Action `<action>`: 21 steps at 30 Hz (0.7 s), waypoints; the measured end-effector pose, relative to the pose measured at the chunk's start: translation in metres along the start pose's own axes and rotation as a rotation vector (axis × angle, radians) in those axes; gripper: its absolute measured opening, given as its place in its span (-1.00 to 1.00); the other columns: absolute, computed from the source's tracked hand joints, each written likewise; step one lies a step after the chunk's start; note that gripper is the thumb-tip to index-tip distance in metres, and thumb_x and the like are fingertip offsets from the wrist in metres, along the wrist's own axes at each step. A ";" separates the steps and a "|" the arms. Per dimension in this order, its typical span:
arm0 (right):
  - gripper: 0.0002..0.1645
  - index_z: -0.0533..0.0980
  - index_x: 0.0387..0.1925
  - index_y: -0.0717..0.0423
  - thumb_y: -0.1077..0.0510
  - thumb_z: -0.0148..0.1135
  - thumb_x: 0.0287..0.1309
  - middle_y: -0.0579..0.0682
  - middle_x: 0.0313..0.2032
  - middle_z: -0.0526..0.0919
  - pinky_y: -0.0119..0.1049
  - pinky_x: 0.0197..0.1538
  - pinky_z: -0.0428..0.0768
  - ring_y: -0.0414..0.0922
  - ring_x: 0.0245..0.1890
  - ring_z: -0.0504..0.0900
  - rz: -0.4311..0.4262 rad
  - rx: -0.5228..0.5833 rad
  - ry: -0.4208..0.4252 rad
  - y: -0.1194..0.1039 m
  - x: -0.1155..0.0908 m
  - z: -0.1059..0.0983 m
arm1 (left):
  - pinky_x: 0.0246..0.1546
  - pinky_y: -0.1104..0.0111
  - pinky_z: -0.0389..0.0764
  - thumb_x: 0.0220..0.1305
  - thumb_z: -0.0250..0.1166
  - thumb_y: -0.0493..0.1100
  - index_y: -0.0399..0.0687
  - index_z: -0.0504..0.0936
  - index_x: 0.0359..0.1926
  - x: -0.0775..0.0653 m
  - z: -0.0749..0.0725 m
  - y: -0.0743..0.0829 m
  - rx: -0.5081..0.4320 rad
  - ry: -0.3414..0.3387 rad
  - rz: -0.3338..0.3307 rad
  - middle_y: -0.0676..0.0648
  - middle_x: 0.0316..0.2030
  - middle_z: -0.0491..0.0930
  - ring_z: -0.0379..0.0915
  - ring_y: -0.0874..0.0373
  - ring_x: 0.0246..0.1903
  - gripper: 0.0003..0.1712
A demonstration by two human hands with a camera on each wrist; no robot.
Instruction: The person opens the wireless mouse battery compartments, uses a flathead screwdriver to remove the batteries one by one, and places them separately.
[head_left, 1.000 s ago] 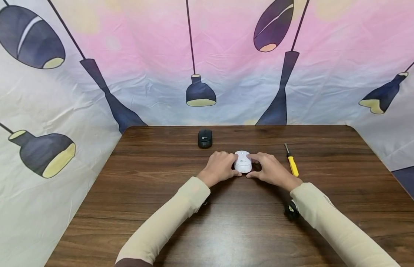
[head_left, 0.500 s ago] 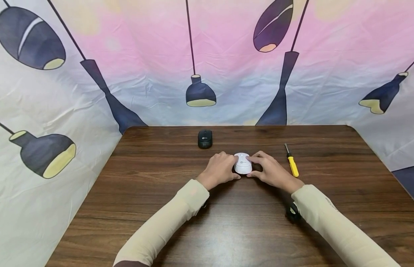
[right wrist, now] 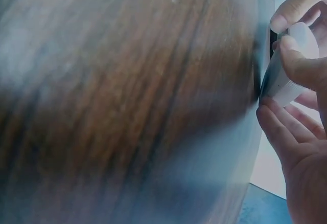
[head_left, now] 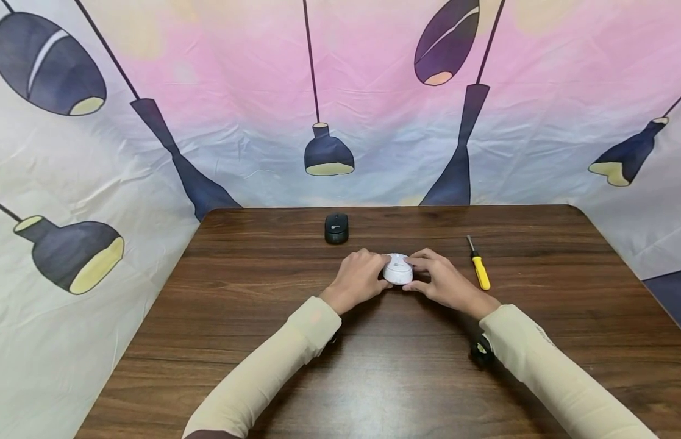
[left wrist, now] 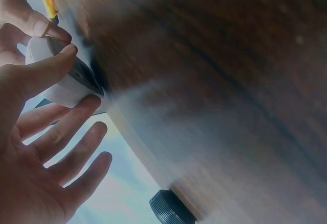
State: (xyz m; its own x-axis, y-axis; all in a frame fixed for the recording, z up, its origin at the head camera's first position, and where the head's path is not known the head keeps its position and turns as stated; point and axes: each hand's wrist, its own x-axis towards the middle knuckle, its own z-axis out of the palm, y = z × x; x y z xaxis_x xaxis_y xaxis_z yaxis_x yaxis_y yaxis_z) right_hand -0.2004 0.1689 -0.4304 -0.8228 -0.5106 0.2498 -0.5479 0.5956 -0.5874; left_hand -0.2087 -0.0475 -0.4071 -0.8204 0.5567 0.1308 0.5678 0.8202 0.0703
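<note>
Between both hands is a white computer mouse, its near end tilted up off the table. My left hand pinches its left side, thumb at the near end and fingers round the edge. From the other side my right hand grips it with thumb and fingers. In the left wrist view the white mouse shows its darker underside, with the left thumb and a fingertip of the other hand against it. The right wrist view has the mouse edge-on between the fingers, near the wood surface.
A black mouse lies toward the table's back edge, left of the hands. Right of them is a screwdriver with a yellow handle. The brown wooden table ends at a printed cloth backdrop.
The white mouse has shifted slightly toward me, and its near end has tipped up. Both hands stay on it. The black mouse and the screwdriver have not moved.
</note>
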 end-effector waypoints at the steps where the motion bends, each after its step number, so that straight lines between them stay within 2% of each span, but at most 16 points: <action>1: -0.30 0.51 0.23 0.38 0.18 0.54 0.09 0.19 0.10 0.53 -0.10 0.05 0.74 0.06 0.05 0.65 0.002 0.014 0.009 0.000 0.000 0.000 | -0.19 0.14 0.72 0.25 0.48 0.05 -0.02 0.66 0.18 0.000 0.000 0.000 -0.007 -0.004 -0.001 -0.05 -0.13 0.74 0.60 -0.01 -0.17 -0.47; 5: -0.33 0.54 0.16 0.39 0.26 0.59 0.00 0.18 0.02 0.57 -0.23 -0.03 0.77 0.04 -0.08 0.71 0.003 0.050 0.049 -0.001 0.001 0.002 | -0.19 0.15 0.72 0.31 0.43 0.02 -0.04 0.61 0.28 -0.002 -0.002 0.001 -0.054 -0.015 0.004 -0.08 -0.05 0.72 0.60 -0.02 -0.14 -0.43; 11: -0.45 0.58 0.11 0.34 0.35 0.53 0.05 0.19 -0.02 0.63 -0.25 -0.07 0.78 0.04 -0.11 0.72 -0.008 0.054 0.087 -0.002 0.002 0.002 | -0.18 0.15 0.73 0.36 0.38 0.04 -0.08 0.55 0.33 -0.006 -0.005 0.000 -0.112 -0.002 0.000 -0.13 -0.02 0.70 0.62 -0.04 -0.12 -0.41; 16: -0.49 0.60 0.11 0.32 0.37 0.50 0.08 0.18 -0.04 0.67 -0.23 -0.09 0.79 0.03 -0.12 0.72 -0.069 0.058 0.132 -0.001 0.001 0.001 | -0.13 0.12 0.73 0.37 0.36 0.04 -0.02 0.59 0.29 -0.009 -0.005 -0.001 -0.148 0.033 -0.019 -0.12 -0.03 0.68 0.62 -0.04 -0.10 -0.46; 21: -0.49 0.60 0.12 0.36 0.37 0.48 0.10 0.16 -0.07 0.70 -0.22 -0.11 0.79 0.00 -0.13 0.73 -0.142 0.055 0.176 0.000 0.002 0.001 | -0.09 0.12 0.73 0.39 0.34 0.02 -0.03 0.61 0.27 -0.010 -0.005 -0.002 -0.218 0.060 -0.054 -0.11 0.04 0.66 0.61 -0.02 -0.03 -0.50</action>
State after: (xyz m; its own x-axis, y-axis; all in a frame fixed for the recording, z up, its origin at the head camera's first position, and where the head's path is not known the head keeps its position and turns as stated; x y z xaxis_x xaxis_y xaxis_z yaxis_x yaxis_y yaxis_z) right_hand -0.2013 0.1668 -0.4308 -0.7543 -0.4677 0.4607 -0.6550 0.4887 -0.5763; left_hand -0.2015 -0.0549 -0.4036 -0.8483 0.4984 0.1786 0.5295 0.7971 0.2903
